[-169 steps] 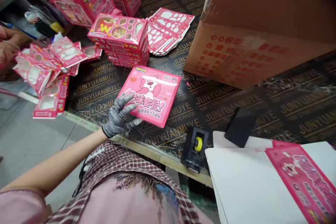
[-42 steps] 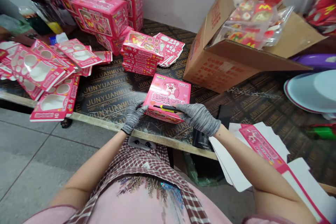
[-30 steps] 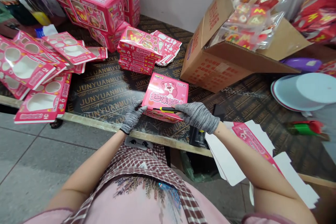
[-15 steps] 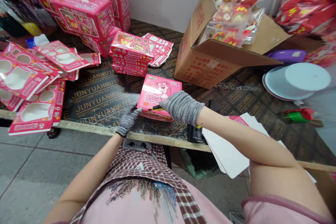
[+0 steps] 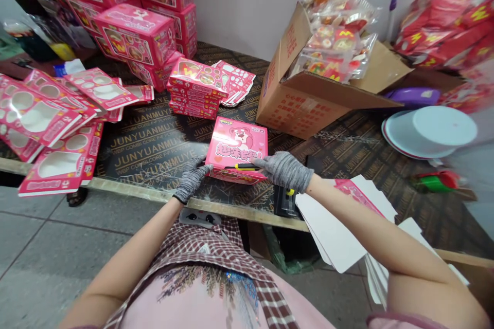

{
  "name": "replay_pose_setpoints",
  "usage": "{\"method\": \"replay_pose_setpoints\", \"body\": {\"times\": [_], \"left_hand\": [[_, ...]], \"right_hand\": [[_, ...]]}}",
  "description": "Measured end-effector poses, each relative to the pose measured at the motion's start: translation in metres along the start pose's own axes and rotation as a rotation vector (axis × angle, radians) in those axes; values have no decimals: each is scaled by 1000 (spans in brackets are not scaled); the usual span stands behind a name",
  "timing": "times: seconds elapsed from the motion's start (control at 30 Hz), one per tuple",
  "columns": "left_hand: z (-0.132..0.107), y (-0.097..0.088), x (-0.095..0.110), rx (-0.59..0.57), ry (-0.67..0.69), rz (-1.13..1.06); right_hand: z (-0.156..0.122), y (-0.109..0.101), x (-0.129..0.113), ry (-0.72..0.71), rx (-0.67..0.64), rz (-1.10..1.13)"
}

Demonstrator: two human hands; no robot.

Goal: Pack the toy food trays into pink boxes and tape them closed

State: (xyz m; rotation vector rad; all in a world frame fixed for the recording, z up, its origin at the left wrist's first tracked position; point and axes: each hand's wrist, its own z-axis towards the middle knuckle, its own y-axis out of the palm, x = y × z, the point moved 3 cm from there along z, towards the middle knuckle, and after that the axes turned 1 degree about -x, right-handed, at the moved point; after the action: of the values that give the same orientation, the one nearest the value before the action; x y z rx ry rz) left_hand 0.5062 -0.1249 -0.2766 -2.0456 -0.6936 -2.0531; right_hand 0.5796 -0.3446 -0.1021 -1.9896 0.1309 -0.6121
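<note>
A closed pink box point(image 5: 236, 139) with a bear printed on its lid rests on the dark worktable. My left hand point(image 5: 192, 178), in a grey knitted glove, grips the box at its front left corner, thumb and fingers against its edge. In my gloved right hand point(image 5: 287, 169) is a slim yellow-and-black utility knife point(image 5: 247, 167), pointing left along the box's front top edge. The right fingers are closed round the knife at the box's front right corner, and the knife's rear end is hidden in them.
Behind the box stands a stack of pink boxes point(image 5: 196, 90), with larger boxes point(image 5: 135, 36) piled farther back. Flat window cartons point(image 5: 57, 113) lie at left. An open cardboard carton point(image 5: 304, 108) of bagged toys, pale blue tubs point(image 5: 443, 131) and white sheets point(image 5: 332, 226) are at right.
My right hand has moved right across the box with the utility knife, uncovering the lid's lettering. The left hand stays at the box's left corner. The whole view has shifted slightly.
</note>
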Motion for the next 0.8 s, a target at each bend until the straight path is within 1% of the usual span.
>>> {"method": "replay_pose_setpoints", "body": {"times": [0.07,0.13,0.23,0.27,0.3,0.37,0.43,0.47,0.5,0.57,0.63,0.73,0.8], "left_hand": [[0,1,2,-4,12,9],[1,1,2,-1,25,25],[-1,1,-1,18,44,65],[-3,0,-2,49,85,124],[-7,0,-2,89,159,226],[-16,4,1,159,387,525],[-27,12,3,173,614,827],[-31,16,3,168,682,922],[-34,19,3,166,722,990],[-37,22,3,182,748,1072],[-37,22,4,190,734,1108],[-35,22,6,175,700,1125],[-36,22,7,164,702,1134]], "right_hand": [[-6,20,3,20,33,8],[-12,36,6,19,79,50],[-22,46,11,11,197,157],[-25,47,13,14,240,193],[-28,47,14,19,280,224],[-33,47,15,36,345,268],[-35,49,14,49,387,293],[-34,50,14,52,403,306],[-33,53,13,51,419,325],[-30,58,12,41,456,377],[-27,62,11,33,474,430],[-22,67,10,32,461,477],[-19,68,9,40,452,488]]}}
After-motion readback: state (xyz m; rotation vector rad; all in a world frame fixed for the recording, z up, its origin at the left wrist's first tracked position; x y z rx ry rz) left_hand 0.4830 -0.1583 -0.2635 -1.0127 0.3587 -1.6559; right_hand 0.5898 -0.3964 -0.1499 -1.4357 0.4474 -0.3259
